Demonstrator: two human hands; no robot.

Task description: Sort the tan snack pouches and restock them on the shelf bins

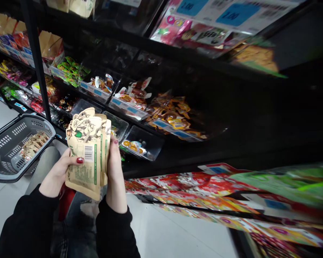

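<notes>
Between my two hands is a stack of tan snack pouches (83,168), with line drawings, a green patch and a barcode on the front one. My left hand (60,168) grips its left side, the thumb with a dark red nail lying across the front pouch. Along the right edge, my right hand (114,166) is pressed against the stack; most of its fingers are hidden behind. The pouches stand tilted upright above my knees. To the left on the floor, a grey shopping basket (5,152) holds several small light-and-brown packets (33,145).
Black shelves with clear bins run across the back, holding brown-wrapped snacks (174,113), green packets (71,70) and a bin with a few orange-yellow pieces (136,146). Bright red bags (193,182) hang in rows at the right. A black shelf post (37,57) rises behind the basket.
</notes>
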